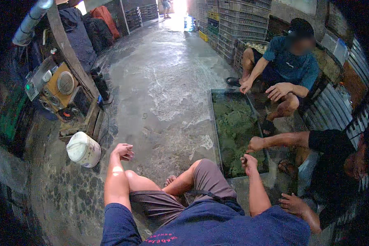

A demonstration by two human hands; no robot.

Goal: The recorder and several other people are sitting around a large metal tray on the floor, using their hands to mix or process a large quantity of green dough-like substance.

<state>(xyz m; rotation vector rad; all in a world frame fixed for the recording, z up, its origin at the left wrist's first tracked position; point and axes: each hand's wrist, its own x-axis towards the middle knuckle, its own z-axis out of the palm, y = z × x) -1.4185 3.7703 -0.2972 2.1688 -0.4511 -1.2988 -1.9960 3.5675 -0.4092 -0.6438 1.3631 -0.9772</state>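
Observation:
My left hand [123, 151] hangs loosely above my left knee, its fingers slightly bent and nothing visible in them. Over the near right part of a shallow rectangular tray [212, 119], my right hand [249, 163] is closed in a pinch; whatever it grips is too small to make out. Clumpy grey-green material [235, 119] covers the tray's bottom. Just beyond my right hand is a co-worker's closed hand [256, 144]. Another person's hand [246, 86] touches or hovers at the tray's far right corner.
Two people sit low along the tray's right side, one in a teal shirt [289, 61]. A white lidded bucket [83, 149] stands at left, near a wooden stand [86, 119] with a speaker-like box. Stacked plastic crates [242, 24] line the far right; dark bags [76, 37] lie far left.

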